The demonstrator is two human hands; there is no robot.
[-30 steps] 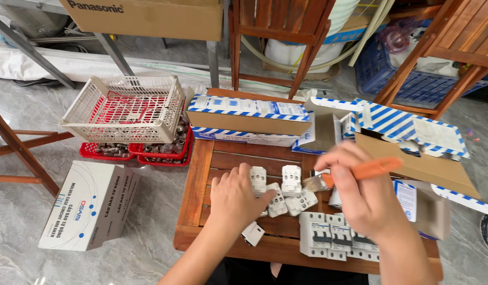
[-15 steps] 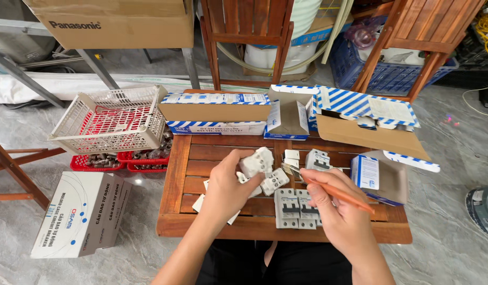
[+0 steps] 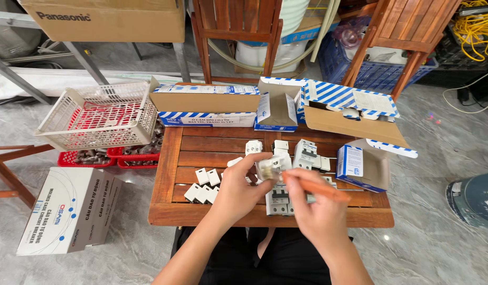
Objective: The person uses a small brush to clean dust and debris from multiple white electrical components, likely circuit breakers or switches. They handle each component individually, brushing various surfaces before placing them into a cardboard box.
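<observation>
My left hand (image 3: 239, 190) holds a small white electrical part (image 3: 269, 165) up above the low wooden table (image 3: 170, 211). My right hand (image 3: 313, 211) grips an orange-handled screwdriver (image 3: 315, 188) whose tip meets that part. Under my hands lies a white circuit breaker (image 3: 278, 200). Several small white parts (image 3: 202, 186) lie to the left of my hands, and more white breakers (image 3: 305, 154) stand behind them.
Blue-and-white cardboard boxes (image 3: 207, 105) line the table's far edge, one open box (image 3: 368, 169) at the right. A white plastic basket (image 3: 98, 113) sits on red trays at the left. A white carton (image 3: 69, 208) lies on the floor; wooden chairs (image 3: 236, 31) stand behind.
My left hand has lifted a white part off the table and my right hand has brought the screwdriver tip to it. The camera has shifted, centring the table.
</observation>
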